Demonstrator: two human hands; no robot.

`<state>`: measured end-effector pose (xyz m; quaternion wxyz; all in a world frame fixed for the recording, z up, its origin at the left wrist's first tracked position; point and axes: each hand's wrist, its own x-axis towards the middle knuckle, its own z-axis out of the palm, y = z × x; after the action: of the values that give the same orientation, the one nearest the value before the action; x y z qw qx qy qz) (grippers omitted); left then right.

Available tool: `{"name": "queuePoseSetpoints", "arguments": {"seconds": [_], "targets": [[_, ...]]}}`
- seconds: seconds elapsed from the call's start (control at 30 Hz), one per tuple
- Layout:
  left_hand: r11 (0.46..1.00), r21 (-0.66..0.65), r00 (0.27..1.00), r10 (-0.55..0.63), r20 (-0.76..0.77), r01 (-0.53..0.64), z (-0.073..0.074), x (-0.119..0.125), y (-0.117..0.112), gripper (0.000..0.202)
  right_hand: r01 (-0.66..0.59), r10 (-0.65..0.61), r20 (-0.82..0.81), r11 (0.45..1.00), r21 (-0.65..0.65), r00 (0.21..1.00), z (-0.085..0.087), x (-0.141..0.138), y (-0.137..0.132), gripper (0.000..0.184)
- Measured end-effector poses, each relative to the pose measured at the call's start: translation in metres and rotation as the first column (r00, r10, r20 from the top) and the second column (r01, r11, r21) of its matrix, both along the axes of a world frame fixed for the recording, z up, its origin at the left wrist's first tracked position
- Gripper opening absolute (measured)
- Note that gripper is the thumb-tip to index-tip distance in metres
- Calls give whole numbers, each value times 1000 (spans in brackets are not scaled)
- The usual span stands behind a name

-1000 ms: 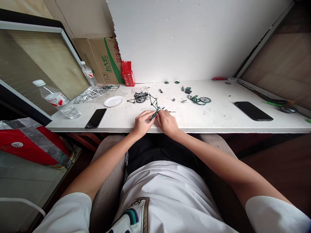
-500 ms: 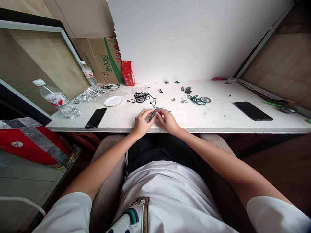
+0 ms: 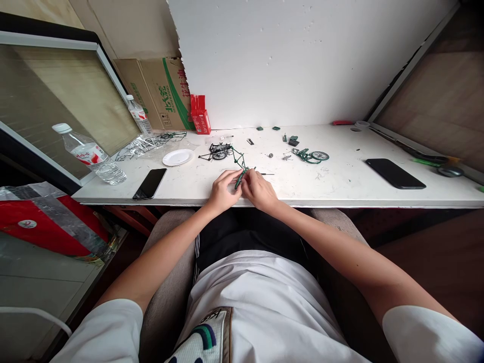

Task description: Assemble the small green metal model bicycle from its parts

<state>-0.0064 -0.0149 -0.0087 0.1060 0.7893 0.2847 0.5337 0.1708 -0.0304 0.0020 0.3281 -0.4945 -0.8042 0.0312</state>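
Observation:
A small green model bicycle frame (image 3: 239,162) stands at the near edge of the white table (image 3: 340,181), held between both hands. My left hand (image 3: 222,190) is closed, its fingertips pinching the frame's lower end from the left. My right hand (image 3: 257,189) is closed too and pinches the same end from the right; the two hands touch. A black model part with a wheel (image 3: 218,150) lies just behind them. A green part with a wheel (image 3: 313,156) lies farther right.
Two black phones lie on the table, one at the left (image 3: 150,183), one at the right (image 3: 395,173). A white paper plate (image 3: 177,157), a plastic bottle (image 3: 91,155), a red carton (image 3: 200,117), a cardboard box (image 3: 159,93) and several small loose parts lie beyond.
The two hands have closed in together on the frame's lower end; the frame has tilted slightly. Nothing else has moved.

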Motion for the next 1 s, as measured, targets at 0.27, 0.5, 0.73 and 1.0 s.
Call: {"name": "queuePoseSetpoints", "arguments": {"seconds": [0.27,0.5,0.73,1.0], "targets": [[1000,29,999,5,-42,-3,-4,0,1,55,134,-133,109,991,4,985,0,-7,0,19],[1000,20,1000,-12,-19,12,-7,0,3,54,179,-183,150,983,39,972,2,-6,-1,25],[999,8,998,-44,-39,44,-9,-1,5,59,205,-202,189,979,5,961,2,-7,1,26],[998,6,996,-58,-66,59,-10,-2,5,61,199,-194,286,980,12,938,3,-6,1,30]]}}
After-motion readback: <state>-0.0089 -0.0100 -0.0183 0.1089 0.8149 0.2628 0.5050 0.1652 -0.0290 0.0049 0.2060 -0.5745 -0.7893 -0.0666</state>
